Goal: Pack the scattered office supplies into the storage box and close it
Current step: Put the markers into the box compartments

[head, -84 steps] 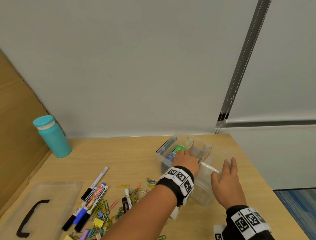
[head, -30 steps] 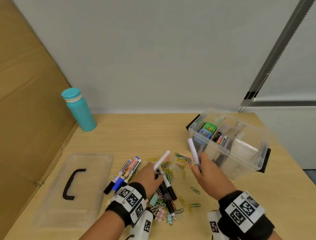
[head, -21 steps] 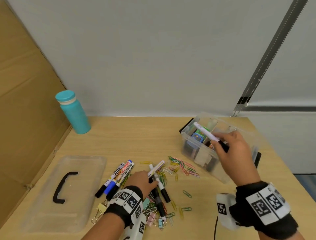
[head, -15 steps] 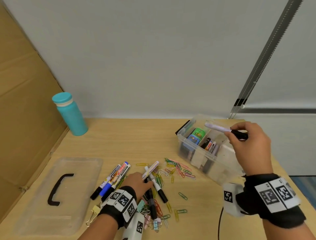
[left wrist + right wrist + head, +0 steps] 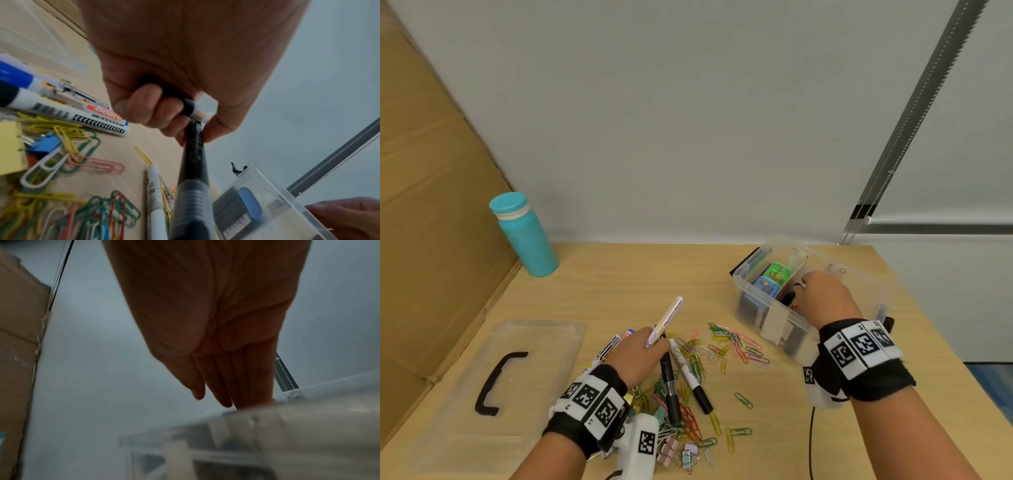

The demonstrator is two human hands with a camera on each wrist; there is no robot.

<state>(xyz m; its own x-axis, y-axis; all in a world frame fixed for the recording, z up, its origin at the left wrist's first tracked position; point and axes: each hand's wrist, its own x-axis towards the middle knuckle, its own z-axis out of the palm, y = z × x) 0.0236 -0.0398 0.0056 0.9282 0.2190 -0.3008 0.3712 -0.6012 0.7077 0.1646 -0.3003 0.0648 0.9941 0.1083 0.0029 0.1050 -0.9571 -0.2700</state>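
The clear storage box stands open at the right and holds a green item, a blue item and markers. My right hand reaches down into it with straight fingers and nothing in them; its fingertips are hidden behind the box rim. My left hand grips a white marker over the pile, tip slanting up and right. In the left wrist view the curled fingers also pinch the end of a black pen.
The clear lid with a black handle lies at the left. A teal bottle stands at the back left by a cardboard wall. Coloured paper clips, binder clips and several markers are scattered between the hands.
My right hand carried a white marker from the pile to the box and lowered into it; the marker is no longer in that hand. My left hand raised another white marker.
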